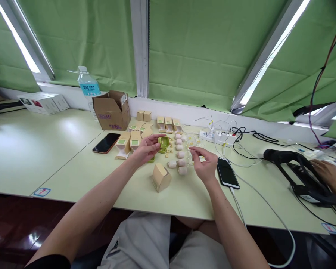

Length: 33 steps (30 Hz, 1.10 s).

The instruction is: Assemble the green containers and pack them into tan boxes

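My left hand (148, 150) is closed on a small green case (164, 142), its hollow side turned toward me. Another green case (151, 160) lies on the table below that hand. My right hand (205, 164) is raised over the table with thumb and forefinger pinched; whatever is between them is too small to make out. Pale cylindrical pieces (180, 154) lie between the two hands, several of them in a loose column. Small yellow pieces (167, 155) are set out left of that column, and clear pieces with yellow parts (189, 143) to its right. A small tan carton (160, 178) stands in front.
More tan cartons (134, 139) stand behind my left hand, beside a dark phone (106, 143). An open cardboard box (112, 114) and a water bottle (88, 86) are at the back. Rightward are a charging phone (228, 172), a power strip (217, 137), cables, a black headset (299, 179) and another person's hand (329, 172).
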Tool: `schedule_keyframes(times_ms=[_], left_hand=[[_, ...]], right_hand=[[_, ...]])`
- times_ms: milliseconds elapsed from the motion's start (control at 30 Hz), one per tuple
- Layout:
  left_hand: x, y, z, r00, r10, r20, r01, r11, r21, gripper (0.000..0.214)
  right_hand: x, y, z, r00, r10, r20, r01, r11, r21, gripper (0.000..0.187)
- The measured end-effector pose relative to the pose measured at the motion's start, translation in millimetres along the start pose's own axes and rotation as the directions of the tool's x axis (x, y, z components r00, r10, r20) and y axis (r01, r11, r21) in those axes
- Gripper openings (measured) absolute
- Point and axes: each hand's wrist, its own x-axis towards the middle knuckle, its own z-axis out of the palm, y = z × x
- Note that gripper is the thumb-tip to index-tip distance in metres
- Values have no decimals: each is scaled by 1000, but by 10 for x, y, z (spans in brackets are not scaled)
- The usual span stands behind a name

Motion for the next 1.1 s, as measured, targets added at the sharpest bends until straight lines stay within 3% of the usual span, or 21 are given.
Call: schedule_keyframes(times_ms=[67, 133, 233, 300, 367, 467, 567, 633, 700, 767, 867, 933, 1100], left_hand=[[0, 10, -9, 1000, 6, -8, -6, 1000, -10, 51], [0, 9, -5, 1000, 7, -9, -7, 1000, -19, 52], [2, -4, 9, 1000, 11, -9, -11, 999, -33, 52], [4, -12, 13, 1000, 18, -5, -18, 999, -51, 52], [6, -17, 16, 1000, 21, -1, -21, 998, -66, 51], [6, -16, 28, 1000, 20, -7, -20, 998, -67, 49], [6, -12, 56, 999, 29, -31, -30, 999, -30, 48], [9, -14, 80, 998, 45, -49, -44, 999, 14, 48], [14, -23, 104, 995, 72, -69, -67, 995, 68, 48], [21, -38, 125, 990, 107, -91, -95, 986, 134, 51], [22, -45, 147, 979, 166, -114, -137, 964, 228, 56], [13, -27, 155, 974, 202, -102, -166, 945, 283, 56], [-24, 55, 172, 973, 230, -12, -200, 873, 445, 47]], right_hand=[[-27, 59, -146, 998, 37, 53, -32, 995, -100, 18], [-98, 84, -239, 978, 19, 207, 30, 972, -232, 16], [-255, 41, -261, 890, -46, 454, 229, 906, -356, 15], [-353, -10, -220, 825, -52, 562, 341, 839, -423, 30], [-419, -45, -170, 786, -29, 618, 405, 779, -478, 37], [-447, -45, -141, 778, -4, 628, 408, 763, -501, 36], [-396, -20, -171, 821, -3, 570, 283, 870, -403, 30], [-314, -26, -169, 881, 45, 471, 89, 962, -259, 24], [-193, -59, -105, 925, 166, 343, -156, 986, -56, 25], [-51, -111, 33, 918, 303, 255, -355, 915, 190, 33], [135, -190, 316, 864, 409, 295, -503, 732, 460, 51], [197, -221, 490, 824, 438, 359, -566, 648, 509, 60], [135, -189, 666, 785, 494, 374, -615, 545, 570, 54]])
